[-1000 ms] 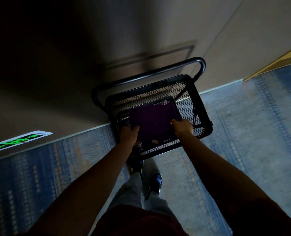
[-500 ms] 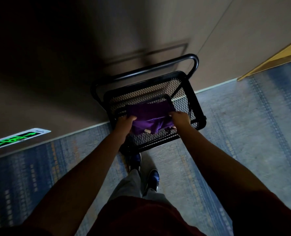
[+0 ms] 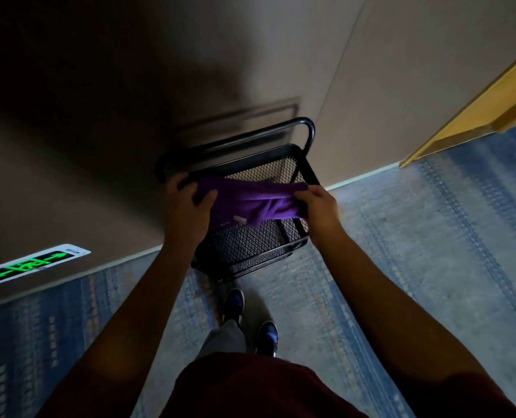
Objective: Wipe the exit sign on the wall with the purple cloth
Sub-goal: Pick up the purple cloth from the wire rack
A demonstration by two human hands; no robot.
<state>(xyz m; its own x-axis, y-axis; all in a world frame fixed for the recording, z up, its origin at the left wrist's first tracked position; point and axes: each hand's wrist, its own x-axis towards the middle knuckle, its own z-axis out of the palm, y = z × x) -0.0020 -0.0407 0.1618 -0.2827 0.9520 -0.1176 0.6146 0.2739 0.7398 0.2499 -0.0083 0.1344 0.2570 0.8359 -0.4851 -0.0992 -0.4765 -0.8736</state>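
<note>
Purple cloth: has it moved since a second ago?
Yes. The purple cloth has been lifted off the mesh floor of the black cart, now stretched between left hand and right hand.

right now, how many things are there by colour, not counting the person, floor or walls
purple: 1, the cloth, held by the left hand and the right hand
black: 1, the mesh cart
green: 1, the lit exit sign low on the wall
total: 3
</note>
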